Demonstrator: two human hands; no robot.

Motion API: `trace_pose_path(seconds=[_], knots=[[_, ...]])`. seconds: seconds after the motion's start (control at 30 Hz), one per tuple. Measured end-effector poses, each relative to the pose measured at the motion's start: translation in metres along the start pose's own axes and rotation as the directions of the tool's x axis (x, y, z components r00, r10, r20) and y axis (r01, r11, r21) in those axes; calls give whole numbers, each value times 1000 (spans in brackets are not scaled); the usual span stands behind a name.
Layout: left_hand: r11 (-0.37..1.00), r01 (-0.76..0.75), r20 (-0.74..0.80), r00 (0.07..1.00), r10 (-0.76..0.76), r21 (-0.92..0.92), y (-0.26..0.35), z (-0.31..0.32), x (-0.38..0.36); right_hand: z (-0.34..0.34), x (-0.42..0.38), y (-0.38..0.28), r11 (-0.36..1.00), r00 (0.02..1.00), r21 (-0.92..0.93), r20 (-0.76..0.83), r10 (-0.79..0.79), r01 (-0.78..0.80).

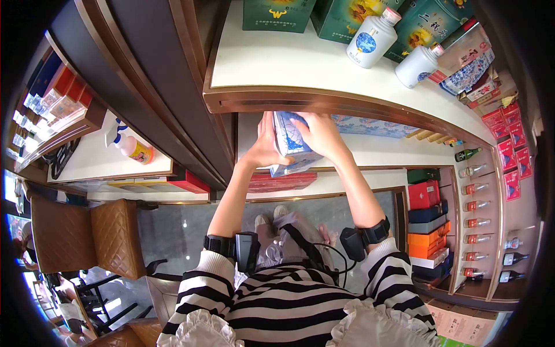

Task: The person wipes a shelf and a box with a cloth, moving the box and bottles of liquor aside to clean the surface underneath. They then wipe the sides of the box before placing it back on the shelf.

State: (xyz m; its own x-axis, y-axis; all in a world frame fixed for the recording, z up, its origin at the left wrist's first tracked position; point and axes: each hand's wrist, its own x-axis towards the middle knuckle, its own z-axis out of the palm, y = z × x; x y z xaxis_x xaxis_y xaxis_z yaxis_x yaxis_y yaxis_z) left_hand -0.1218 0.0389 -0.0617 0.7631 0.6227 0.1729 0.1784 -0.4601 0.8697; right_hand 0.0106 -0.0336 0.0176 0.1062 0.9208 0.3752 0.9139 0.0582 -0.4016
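A blue and white patterned box (293, 136) is held between both hands, on a shelf below the white upper shelf. My left hand (263, 144) grips its left side, with the fingertips partly hidden under the shelf edge. My right hand (321, 136) lies over the box's top right part, fingers bent around it. Another blue and white box (376, 126) lies to the right on the same shelf. Beneath the held box, a red box (282, 182) sits on a lower level.
The upper shelf (277, 69) carries green boxes (278, 14) and white bottles (374, 39). At left are a spray bottle (136, 148) and a brown chair (87, 237). Bottles (477, 206) and stacked boxes (428, 222) fill the right shelves. A wooden post (173, 87) stands left of my hands.
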Motion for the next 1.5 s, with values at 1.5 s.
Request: trace_pose_path(seconds=[1.5], knots=[[974,-220,-102,972,213,-61,-29,4,7,-62,-53,-21,835,956,529,294,-12,-152]])
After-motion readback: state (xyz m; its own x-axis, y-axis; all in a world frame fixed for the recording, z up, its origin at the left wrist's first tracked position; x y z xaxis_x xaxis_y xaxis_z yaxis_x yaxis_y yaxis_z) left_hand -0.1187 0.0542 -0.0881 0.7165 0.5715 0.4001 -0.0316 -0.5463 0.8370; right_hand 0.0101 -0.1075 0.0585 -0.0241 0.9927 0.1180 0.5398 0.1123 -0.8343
